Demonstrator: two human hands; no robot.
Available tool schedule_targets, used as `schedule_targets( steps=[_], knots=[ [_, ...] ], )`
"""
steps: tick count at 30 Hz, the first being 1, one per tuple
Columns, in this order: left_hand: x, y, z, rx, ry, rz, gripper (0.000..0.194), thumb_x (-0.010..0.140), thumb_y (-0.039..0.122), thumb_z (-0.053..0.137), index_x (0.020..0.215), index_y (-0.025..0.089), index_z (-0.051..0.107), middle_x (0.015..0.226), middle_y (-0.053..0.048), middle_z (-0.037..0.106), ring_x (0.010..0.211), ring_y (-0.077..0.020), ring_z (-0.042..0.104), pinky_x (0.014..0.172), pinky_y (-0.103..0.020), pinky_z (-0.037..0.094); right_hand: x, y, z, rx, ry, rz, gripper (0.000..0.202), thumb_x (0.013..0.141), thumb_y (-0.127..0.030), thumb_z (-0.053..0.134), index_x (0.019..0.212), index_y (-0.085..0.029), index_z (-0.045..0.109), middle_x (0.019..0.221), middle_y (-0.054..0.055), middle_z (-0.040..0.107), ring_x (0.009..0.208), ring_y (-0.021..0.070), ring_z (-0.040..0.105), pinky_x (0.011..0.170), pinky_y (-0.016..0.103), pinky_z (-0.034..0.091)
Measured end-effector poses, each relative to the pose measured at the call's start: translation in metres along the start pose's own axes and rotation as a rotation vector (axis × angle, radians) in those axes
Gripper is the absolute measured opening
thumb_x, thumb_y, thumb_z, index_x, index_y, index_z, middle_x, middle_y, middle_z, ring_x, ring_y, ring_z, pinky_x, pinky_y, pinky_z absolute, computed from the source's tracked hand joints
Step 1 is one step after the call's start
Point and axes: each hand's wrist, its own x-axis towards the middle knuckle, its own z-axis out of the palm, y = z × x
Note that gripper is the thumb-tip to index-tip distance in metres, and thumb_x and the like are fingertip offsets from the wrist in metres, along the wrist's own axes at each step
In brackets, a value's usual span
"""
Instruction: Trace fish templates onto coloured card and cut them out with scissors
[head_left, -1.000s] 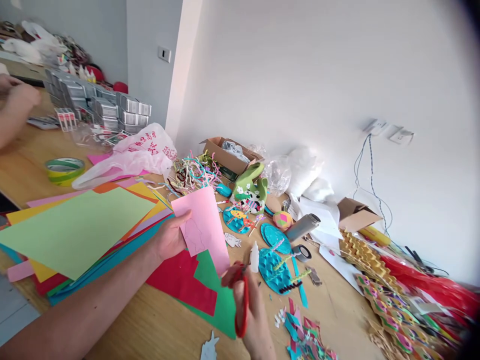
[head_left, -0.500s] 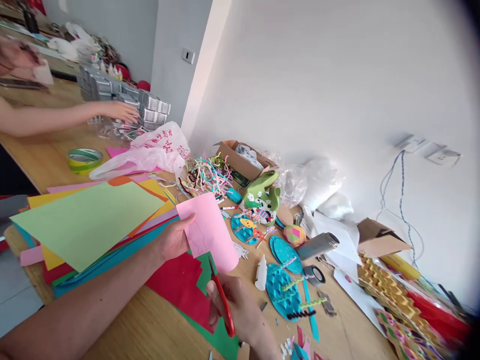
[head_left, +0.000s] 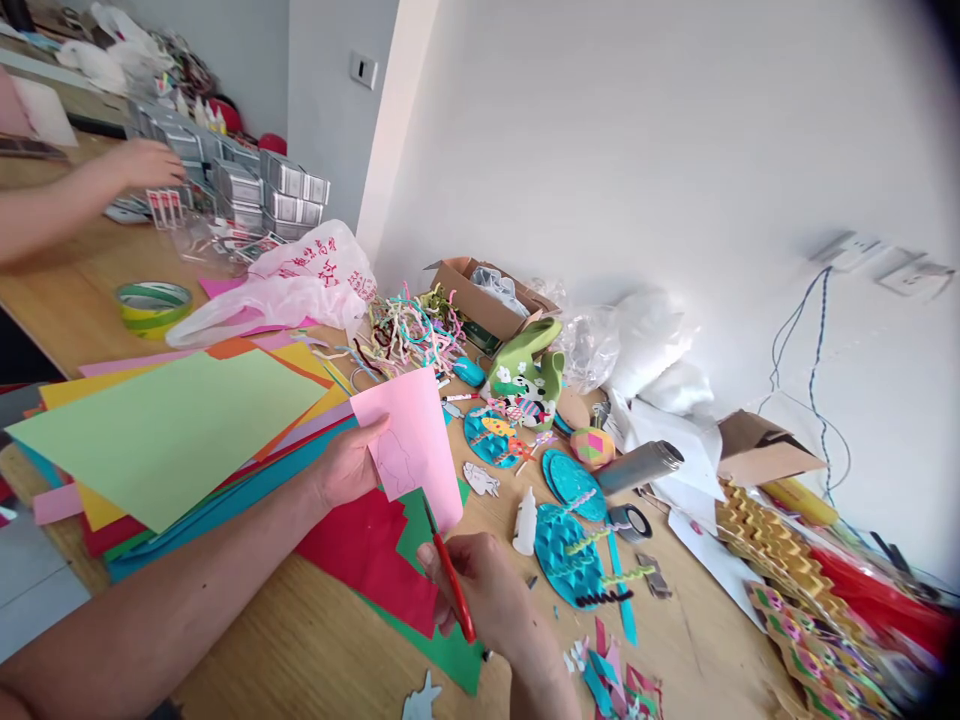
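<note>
My left hand [head_left: 351,464] grips a pink paper sheet [head_left: 420,430] by its left edge, thumb on top. A faint drawn outline shows on the sheet near my fingers. Red-handled scissors [head_left: 454,590] are in my right hand [head_left: 484,590], their blades at the lower edge of the pink paper. Beneath lie red paper [head_left: 360,550] and green paper [head_left: 450,650]. To the left is a stack of coloured sheets topped by a light green one [head_left: 172,430].
A glue bottle [head_left: 525,522], blue discs [head_left: 566,555] and paper scraps [head_left: 607,675] lie to the right. Pipe cleaners [head_left: 416,335] and a box [head_left: 487,300] stand behind. Another person's hand [head_left: 146,165] is near metal tins [head_left: 292,190] at the upper left.
The lower right part of the pink sheet has shifted, exposing a white paper cutout beside it. The other person's hand has moved left, away from the tins. The view has shifted slightly.
</note>
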Motion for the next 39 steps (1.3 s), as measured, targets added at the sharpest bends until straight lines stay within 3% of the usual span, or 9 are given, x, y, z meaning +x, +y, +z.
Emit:
schedule_targets(
  steps=[5,13,23,39],
  knots=[
    [-0.002,0.001,0.003,0.002,0.027,-0.01,0.044,0.093,0.03,0.051,0.133,0.011,0.051,0.126,-0.017,0.063,0.119,-0.0317,0.057,0.102,-0.049,0.043,-0.009,-0.007,-0.009,0.002,-0.012,0.0,0.058,0.086,-0.069,0.046,0.058,-0.018,0.05,0.05,0.004,0.064,0.041,0.0131,0.059,0.038,0.018,0.037],
    [-0.004,-0.008,0.004,-0.065,-0.054,-0.077,0.038,0.092,0.028,0.052,0.125,0.011,0.058,0.109,-0.014,0.072,0.099,-0.0275,0.067,0.091,-0.043,0.049,0.001,0.004,-0.001,0.055,-0.034,-0.034,0.059,0.087,-0.067,0.043,0.055,-0.018,0.048,0.05,0.005,0.063,0.043,0.0155,0.061,0.038,0.019,0.038],
    [-0.004,-0.012,0.008,-0.077,-0.032,-0.07,0.033,0.092,0.025,0.053,0.119,0.01,0.062,0.109,-0.015,0.072,0.098,-0.0283,0.067,0.09,-0.042,0.049,0.006,0.007,0.0,0.14,-0.027,-0.002,0.056,0.086,-0.069,0.045,0.064,-0.018,0.055,0.052,0.006,0.065,0.046,0.0179,0.063,0.039,0.022,0.04],
    [-0.003,-0.017,0.005,-0.068,-0.065,-0.082,0.028,0.092,0.025,0.053,0.114,0.011,0.065,0.108,-0.014,0.072,0.098,-0.0267,0.067,0.088,-0.04,0.05,0.012,0.003,0.003,0.19,-0.053,0.046,0.059,0.081,-0.074,0.045,0.069,-0.017,0.052,0.047,0.002,0.059,0.041,0.0148,0.059,0.035,0.018,0.036]
  ],
)
